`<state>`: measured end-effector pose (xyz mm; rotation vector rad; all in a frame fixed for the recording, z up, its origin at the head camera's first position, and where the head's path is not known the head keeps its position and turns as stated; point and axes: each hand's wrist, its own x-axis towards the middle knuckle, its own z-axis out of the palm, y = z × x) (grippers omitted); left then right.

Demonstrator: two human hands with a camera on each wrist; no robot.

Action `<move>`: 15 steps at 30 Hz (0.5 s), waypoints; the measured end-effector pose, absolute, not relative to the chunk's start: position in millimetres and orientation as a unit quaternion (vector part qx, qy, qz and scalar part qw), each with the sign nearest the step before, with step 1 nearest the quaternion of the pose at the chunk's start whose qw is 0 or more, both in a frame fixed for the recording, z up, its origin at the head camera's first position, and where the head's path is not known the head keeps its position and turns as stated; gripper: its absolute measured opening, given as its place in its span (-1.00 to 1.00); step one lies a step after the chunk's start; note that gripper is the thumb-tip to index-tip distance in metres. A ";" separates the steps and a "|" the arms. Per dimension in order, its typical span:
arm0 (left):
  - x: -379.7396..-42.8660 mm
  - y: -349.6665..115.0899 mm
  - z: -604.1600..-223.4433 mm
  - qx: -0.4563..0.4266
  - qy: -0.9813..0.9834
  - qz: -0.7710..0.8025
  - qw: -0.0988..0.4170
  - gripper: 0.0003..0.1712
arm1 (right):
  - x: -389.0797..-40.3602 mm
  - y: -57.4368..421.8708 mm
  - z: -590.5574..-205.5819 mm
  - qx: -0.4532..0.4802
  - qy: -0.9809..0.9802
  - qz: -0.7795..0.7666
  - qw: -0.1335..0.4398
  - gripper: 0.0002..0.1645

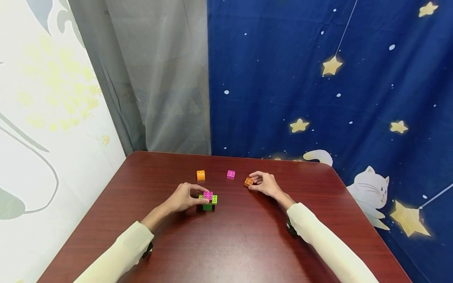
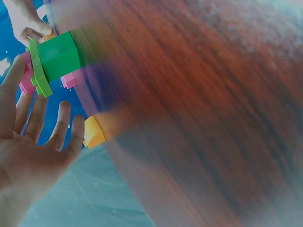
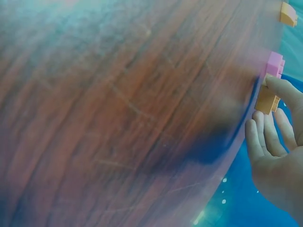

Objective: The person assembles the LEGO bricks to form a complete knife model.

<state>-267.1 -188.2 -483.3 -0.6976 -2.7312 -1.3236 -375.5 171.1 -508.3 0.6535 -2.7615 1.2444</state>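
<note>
Left of the table's middle, my left hand (image 1: 184, 197) holds a pink toy brick (image 1: 208, 195) between thumb and fingers. That brick sits on a lime green piece (image 2: 40, 68), wider than it, with a darker green block (image 2: 59, 56) underneath. In the left wrist view the thumb lies against the pink brick's side. Farther right, my right hand (image 1: 266, 184) has its thumb and fingertips at opposite sides of an orange-brown brick (image 1: 249, 181) with studs on top. The right wrist view shows the thumb tip on this orange-brown brick (image 3: 266, 100), the fingers curving under its other end.
Beyond the hands, a yellow-orange brick with a curved face (image 1: 200, 175) and another pink brick (image 1: 231, 174) stand apart toward the far edge of the dark red wooden table (image 1: 226, 243). Behind the table hang a grey curtain (image 1: 170, 78) and a blue star-patterned curtain (image 1: 269, 78).
</note>
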 end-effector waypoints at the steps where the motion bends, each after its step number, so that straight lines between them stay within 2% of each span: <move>1: -266.9 -188.3 -483.3 -0.224 -0.877 -0.424 0.014 -0.61 | -374.5 171.0 -507.6 0.212 -0.892 0.399 0.022 -0.46; 15: -264.7 -189.1 -483.4 -0.218 -0.879 -0.424 0.002 -0.60 | -352.6 159.8 -486.3 0.257 -0.875 0.410 0.016 -0.44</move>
